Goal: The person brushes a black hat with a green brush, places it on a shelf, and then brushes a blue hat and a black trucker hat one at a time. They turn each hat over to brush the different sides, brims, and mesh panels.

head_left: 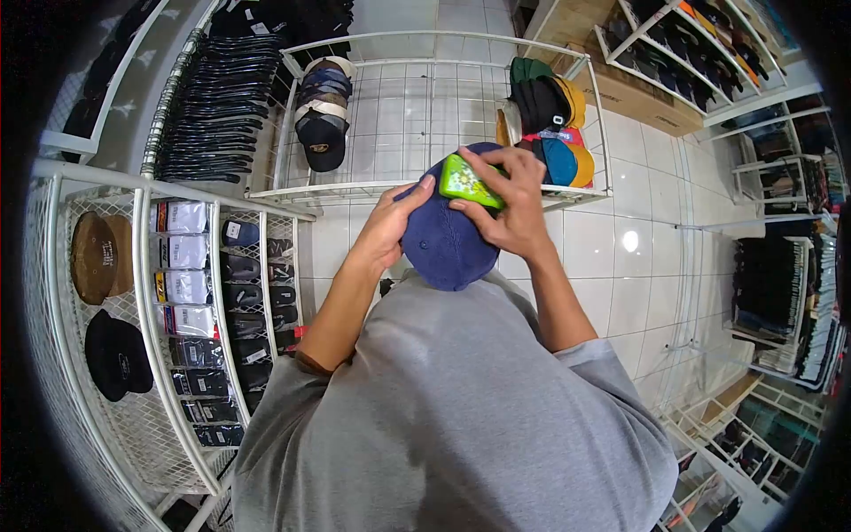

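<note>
A navy blue cap (448, 244) is held up in front of my chest, its rounded crown toward me. My left hand (387, 223) is closed on the cap's left edge, thumb on top. In my right hand (519, 202) is a bright green flower-printed block (463, 181), rounded at the corners. Thumb and fingers grip its sides, and it rests against the upper part of the cap. The block's underside is hidden, so its exact kind cannot be told.
A white wire rack (425, 191) ahead holds a row of stacked caps (324, 115) and a pile of coloured caps (558, 160). Bucket hats (120, 355) and packaged goods (186, 288) fill a white rack on the left. Folded clothes (771, 288) are at right.
</note>
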### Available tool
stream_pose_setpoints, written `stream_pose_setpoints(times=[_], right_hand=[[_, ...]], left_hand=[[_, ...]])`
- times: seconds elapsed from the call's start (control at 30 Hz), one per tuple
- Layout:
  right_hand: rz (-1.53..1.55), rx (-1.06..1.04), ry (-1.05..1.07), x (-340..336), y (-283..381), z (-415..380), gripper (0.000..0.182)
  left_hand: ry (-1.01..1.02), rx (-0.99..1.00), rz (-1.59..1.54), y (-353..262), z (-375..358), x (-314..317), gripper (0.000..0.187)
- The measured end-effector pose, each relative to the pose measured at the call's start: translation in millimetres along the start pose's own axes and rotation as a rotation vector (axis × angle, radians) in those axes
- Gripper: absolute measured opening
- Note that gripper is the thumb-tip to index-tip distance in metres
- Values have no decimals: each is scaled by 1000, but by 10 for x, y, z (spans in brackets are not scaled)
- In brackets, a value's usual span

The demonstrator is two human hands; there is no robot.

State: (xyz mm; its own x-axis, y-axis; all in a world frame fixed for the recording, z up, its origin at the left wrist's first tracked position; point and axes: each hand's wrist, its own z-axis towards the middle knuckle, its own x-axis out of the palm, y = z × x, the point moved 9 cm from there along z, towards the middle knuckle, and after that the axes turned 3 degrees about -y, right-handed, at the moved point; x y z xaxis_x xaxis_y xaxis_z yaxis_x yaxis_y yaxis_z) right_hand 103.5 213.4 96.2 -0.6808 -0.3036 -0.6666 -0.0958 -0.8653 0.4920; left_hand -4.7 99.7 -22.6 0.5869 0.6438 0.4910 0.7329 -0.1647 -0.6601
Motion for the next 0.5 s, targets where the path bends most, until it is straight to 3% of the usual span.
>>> stream_pose_setpoints(times=[0.07,0.2,0.3,0.5], right_hand=[[64,5,47,46,45,47,64],[187,-67,31,-41,-17,-41,60],[251,131,51,-83,-275,-208,61],[253,-46,15,-109,242,79,59]], left_hand=[[80,128,39,-17,22,19,39],[84,163,101,-213,-101,97,36],[76,202,88,-276,-195,114,35],[76,230,104,-308,-226,174,38]])
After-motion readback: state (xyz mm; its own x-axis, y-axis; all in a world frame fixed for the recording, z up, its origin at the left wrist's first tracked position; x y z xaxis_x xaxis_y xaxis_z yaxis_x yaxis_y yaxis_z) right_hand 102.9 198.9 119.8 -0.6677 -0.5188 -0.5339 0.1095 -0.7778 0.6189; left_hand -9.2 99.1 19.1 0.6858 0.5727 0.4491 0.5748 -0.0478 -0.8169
